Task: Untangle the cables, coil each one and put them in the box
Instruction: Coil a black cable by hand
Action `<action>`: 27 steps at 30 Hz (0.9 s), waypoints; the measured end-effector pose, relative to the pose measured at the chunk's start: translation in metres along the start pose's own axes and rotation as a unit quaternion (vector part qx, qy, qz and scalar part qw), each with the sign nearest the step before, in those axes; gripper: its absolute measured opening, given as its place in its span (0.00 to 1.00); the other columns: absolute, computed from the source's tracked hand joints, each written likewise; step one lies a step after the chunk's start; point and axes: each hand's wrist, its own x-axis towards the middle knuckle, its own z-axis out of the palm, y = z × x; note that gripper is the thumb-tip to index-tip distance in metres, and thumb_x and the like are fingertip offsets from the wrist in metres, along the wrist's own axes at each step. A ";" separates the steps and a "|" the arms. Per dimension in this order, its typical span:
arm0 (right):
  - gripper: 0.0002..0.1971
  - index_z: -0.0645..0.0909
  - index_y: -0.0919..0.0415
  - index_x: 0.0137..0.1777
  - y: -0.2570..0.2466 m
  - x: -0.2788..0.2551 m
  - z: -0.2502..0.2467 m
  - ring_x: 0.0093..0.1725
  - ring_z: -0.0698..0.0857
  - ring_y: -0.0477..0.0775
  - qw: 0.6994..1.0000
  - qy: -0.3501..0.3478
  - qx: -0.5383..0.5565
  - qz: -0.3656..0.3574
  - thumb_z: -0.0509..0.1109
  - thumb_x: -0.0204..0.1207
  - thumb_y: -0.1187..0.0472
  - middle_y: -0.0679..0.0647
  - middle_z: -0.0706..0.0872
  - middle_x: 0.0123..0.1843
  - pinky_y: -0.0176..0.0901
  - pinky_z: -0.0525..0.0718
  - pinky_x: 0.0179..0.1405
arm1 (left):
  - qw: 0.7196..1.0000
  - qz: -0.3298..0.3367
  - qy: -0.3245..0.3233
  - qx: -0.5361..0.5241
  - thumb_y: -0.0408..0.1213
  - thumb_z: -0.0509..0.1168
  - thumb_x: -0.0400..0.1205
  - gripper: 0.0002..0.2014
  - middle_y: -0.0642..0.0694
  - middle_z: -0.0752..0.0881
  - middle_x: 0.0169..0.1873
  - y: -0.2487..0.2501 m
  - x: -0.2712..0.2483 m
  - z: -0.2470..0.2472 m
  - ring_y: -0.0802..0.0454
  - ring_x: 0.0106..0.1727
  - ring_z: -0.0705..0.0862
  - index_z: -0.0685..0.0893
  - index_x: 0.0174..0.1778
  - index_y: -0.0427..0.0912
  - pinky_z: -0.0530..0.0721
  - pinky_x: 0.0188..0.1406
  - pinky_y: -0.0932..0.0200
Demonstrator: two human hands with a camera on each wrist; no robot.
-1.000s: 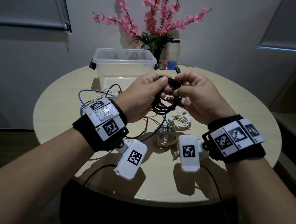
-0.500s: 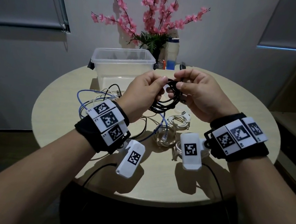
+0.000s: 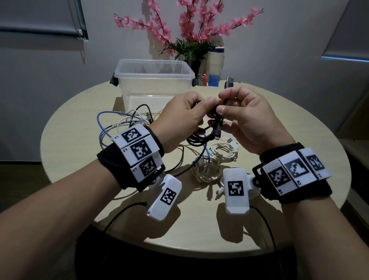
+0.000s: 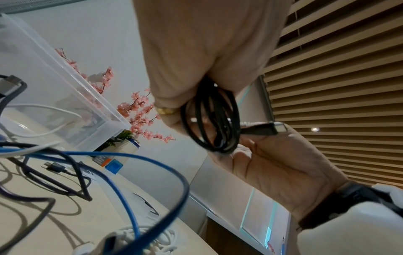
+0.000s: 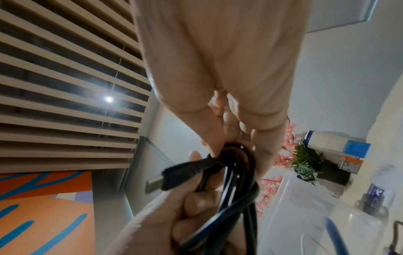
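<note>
Head view: both hands, left (image 3: 183, 114) and right (image 3: 250, 120), pinch the black coil (image 3: 205, 135) hanging between them, box (image 3: 154, 74) just beyond, nearer the left.

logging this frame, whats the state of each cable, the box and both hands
black cable: coiled, held above the table by both hands
blue cable: loose on the table
white cable: bundled on the table
box: open, no lid
left hand: grips the coil
right hand: pinches the black cable
</note>
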 end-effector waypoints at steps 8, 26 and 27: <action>0.14 0.76 0.63 0.50 -0.006 0.002 -0.002 0.43 0.89 0.58 1.000 -0.012 -0.003 0.005 0.61 0.76 0.82 0.62 0.80 0.45 0.47 0.88 0.37 | 0.998 0.029 0.039 0.035 0.45 0.67 0.81 0.13 0.44 0.81 0.31 0.000 0.005 -0.002 0.55 0.29 0.74 0.85 0.42 0.38 0.75 0.33 0.57; 0.09 0.77 0.65 0.45 -0.007 0.002 -0.001 0.33 0.85 0.55 0.999 0.033 0.010 -0.002 0.61 0.79 0.78 0.62 0.82 0.41 0.51 0.89 0.38 | 0.998 0.028 -0.047 0.026 0.38 0.66 0.82 0.03 0.54 0.81 0.29 -0.001 0.001 -0.005 0.64 0.26 0.76 0.81 0.46 0.43 0.74 0.30 0.67; 0.09 0.77 0.65 0.45 -0.008 0.002 -0.002 0.33 0.85 0.55 0.999 0.030 0.014 -0.002 0.61 0.79 0.78 0.62 0.83 0.41 0.51 0.89 0.38 | 0.998 0.028 -0.054 0.018 0.36 0.65 0.83 0.03 0.56 0.80 0.28 0.000 0.001 -0.005 0.67 0.25 0.75 0.81 0.47 0.41 0.73 0.28 0.70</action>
